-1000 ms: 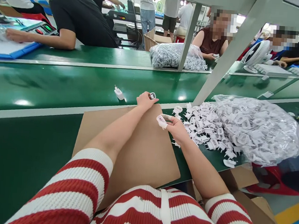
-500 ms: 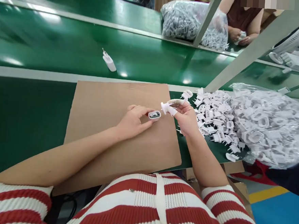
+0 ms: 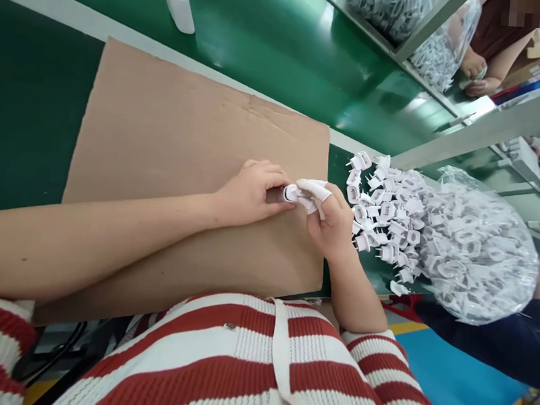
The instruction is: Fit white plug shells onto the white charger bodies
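My left hand [image 3: 251, 192] is closed around a small white charger housing [image 3: 283, 194] above the brown cardboard sheet [image 3: 173, 134]. My right hand [image 3: 331, 222], with white finger cots on thumb and forefinger, pinches a white plug cap [image 3: 303, 200] and holds it against the housing's open end. Both hands meet near the sheet's right edge. A heap of loose white plug caps [image 3: 381, 204] lies just right of my right hand.
A clear bag full of plug caps [image 3: 474, 254] sits at the right. One finished white charger [image 3: 177, 1] lies on the green conveyor belt [image 3: 271, 54] beyond the cardboard. Another worker's hands [image 3: 476, 72] and another bag [image 3: 403, 14] are across the belt. A grey frame post [image 3: 478, 127] slants overhead.
My left hand drew back from the belt with the housing and came over the cardboard. The two hands closed together, bringing the plug cap onto the housing. My view tipped downward.
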`<state>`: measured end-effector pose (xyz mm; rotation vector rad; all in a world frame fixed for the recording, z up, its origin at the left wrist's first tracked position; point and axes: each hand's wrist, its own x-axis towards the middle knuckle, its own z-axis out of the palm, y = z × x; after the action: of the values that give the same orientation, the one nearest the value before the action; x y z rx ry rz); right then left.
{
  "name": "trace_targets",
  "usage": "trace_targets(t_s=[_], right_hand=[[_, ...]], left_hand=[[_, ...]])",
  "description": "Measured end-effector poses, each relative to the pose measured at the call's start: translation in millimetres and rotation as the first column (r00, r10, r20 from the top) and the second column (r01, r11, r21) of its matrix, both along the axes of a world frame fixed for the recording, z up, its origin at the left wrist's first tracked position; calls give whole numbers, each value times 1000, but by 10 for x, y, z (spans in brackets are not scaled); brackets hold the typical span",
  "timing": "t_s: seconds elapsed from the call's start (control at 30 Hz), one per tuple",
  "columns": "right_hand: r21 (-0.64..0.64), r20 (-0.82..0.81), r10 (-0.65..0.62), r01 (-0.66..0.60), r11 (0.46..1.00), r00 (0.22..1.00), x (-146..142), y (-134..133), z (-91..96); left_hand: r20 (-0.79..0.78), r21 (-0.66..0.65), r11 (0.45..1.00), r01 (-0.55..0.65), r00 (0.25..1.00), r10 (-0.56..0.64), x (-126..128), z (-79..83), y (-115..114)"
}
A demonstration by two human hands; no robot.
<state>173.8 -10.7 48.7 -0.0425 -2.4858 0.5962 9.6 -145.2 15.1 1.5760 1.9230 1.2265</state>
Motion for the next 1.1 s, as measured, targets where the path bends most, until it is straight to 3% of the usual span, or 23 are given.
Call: trace_targets(t_s=[0.2, 0.43, 0.77, 0.97, 1.1], right_hand=[[13, 46, 5, -6, 1000, 999, -29, 38, -19], [-43, 206, -128, 140, 989, 970, -4, -12, -51], [21, 157, -153, 152, 988, 976, -46, -28, -64], [-218, 170, -177, 213, 953, 969, -73, -41, -141], [-536, 214, -68, 176, 826, 974, -97, -29, -130]], left_hand=[[4, -13, 1000, 9, 1000, -8, -6, 0, 7], [35, -19, 1000, -9, 999, 10, 4, -5, 13], [29, -6, 1000, -12, 1000, 12, -4, -9, 11], [35, -5, 1000, -24, 999, 24, -8, -8, 19], [28, 19, 1000, -8, 1000, 7, -24, -34, 2]])
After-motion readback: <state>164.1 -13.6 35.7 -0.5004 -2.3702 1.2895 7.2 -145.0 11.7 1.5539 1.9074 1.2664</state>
